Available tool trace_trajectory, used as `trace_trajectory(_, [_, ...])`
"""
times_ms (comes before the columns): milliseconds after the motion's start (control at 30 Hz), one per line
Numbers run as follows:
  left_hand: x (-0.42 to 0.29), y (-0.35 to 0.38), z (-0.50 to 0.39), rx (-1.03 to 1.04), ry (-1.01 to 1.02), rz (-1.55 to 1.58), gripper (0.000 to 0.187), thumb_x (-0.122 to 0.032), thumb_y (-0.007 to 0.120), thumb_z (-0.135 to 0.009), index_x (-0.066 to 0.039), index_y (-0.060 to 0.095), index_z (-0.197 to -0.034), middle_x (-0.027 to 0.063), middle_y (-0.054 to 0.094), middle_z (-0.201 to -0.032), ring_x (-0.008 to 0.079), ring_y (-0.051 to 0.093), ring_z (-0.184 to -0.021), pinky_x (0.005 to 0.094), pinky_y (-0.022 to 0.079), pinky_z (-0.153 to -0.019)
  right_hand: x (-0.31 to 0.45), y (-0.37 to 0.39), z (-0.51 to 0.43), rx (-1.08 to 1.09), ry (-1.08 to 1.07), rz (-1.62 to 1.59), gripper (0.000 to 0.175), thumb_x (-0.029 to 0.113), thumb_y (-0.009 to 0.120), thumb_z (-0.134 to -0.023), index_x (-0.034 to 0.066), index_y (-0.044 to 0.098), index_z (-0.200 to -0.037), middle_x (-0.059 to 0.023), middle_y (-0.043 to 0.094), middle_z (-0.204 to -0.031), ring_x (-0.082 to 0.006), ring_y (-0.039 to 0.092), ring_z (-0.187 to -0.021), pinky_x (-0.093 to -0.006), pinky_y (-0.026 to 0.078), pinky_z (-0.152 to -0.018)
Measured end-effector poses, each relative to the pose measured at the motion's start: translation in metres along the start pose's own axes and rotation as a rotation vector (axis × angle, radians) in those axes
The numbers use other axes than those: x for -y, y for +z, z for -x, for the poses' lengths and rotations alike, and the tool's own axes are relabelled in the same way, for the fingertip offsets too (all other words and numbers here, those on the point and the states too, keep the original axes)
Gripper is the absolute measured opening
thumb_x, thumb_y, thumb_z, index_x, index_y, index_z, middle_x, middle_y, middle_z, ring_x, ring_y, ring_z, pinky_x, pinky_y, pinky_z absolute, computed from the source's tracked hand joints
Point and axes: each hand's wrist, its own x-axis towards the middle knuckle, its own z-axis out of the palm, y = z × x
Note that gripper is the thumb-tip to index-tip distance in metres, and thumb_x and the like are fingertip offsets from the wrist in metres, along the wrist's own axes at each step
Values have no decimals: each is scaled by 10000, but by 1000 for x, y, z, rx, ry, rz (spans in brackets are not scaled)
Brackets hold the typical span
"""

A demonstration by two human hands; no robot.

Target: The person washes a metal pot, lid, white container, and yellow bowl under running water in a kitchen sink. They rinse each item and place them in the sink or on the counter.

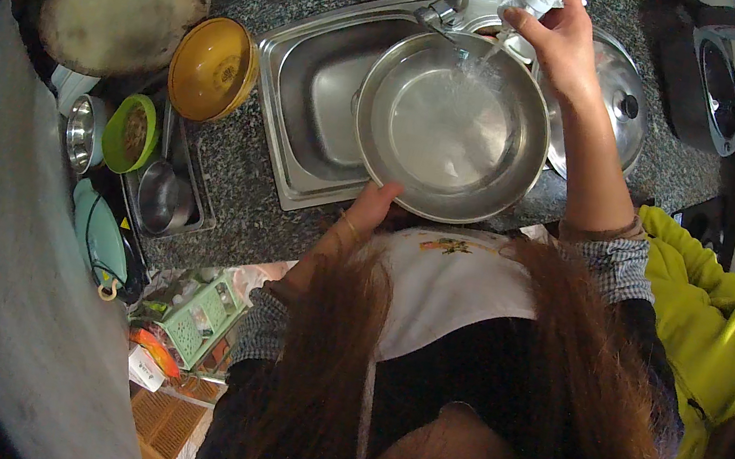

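My left hand (pixel 370 212) grips the near rim of a wide round stainless steel pan (pixel 409 186), with the thumb over the edge. The pan rests over the right part of a steel sink (pixel 315 102), and water splashes inside it. At the upper right my right hand (pixel 556 41) is closed around a metal spout or pipe wrapped in white material (pixel 535 1), from which water runs into the pan. A faucet (pixel 444 11) stands behind the pan. A steel lid with a black knob (pixel 628 107) lies under my right forearm.
To the left stand a large round stained pan or board (pixel 127 9), an amber bowl (pixel 210 70), a green bowl (pixel 131 133), a metal bowl (pixel 81 133) and a steel tray (pixel 202 224) holding a small pot (pixel 163 197). A dark appliance (pixel 697 89) sits at the right on the granite counter (pixel 243 163).
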Motion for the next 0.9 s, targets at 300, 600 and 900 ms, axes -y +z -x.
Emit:
trace_trajectory(300, [-7,6,-11,18,33,-16,365,-235,521,-888,-15,536,-1179,83,614,-1085,199,607,-948,335,545,-686,5,-45,13,183,80,-117,589,7,722,-760,33,449,-1282,-62,637,-984,-160,616,-909,-302,490,-830])
trace_trajectory(600, [-18,6,-10,-4,28,-154,408,-294,564,-875,-18,545,-1175,50,625,-1029,159,600,-866,301,526,-666,-126,-166,32,-360,290,1432,735,659,550,-783,228,435,-1368,-165,400,-1395,-407,373,-1259,-519,348,-1005])
trace_trajectory(900, [35,-19,-53,-53,251,-138,398,-291,551,-903,-38,528,-1209,84,611,-1084,197,595,-968,335,523,-736,-171,-255,40,-376,421,1299,443,543,522,-860,160,565,-1078,-223,545,-1085,-441,556,-988,-503,448,-857])
